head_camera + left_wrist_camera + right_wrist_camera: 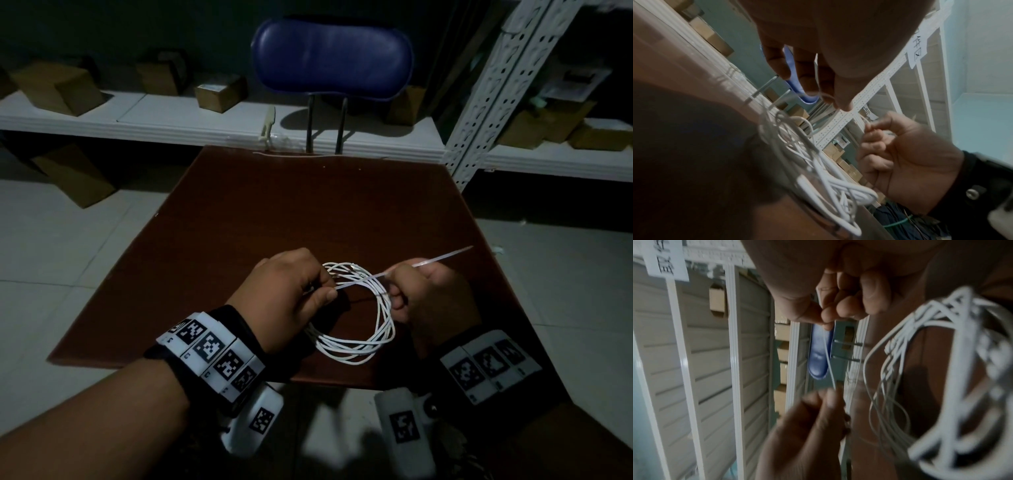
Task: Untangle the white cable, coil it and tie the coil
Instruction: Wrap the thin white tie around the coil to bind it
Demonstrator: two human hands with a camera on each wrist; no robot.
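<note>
White cable (356, 318) lies coiled in a loose ring on the brown bench (274, 212), near its front edge, between the two hands. Left hand (287, 294) pinches one end of a thin white tie strip (359, 280) between thumb and fingers. Right hand (428, 298) is curled round the strip farther along; the free tip pokes out past it. The strip crosses above the ring's far side. Blue chair (330, 58) behind bench.
</note>
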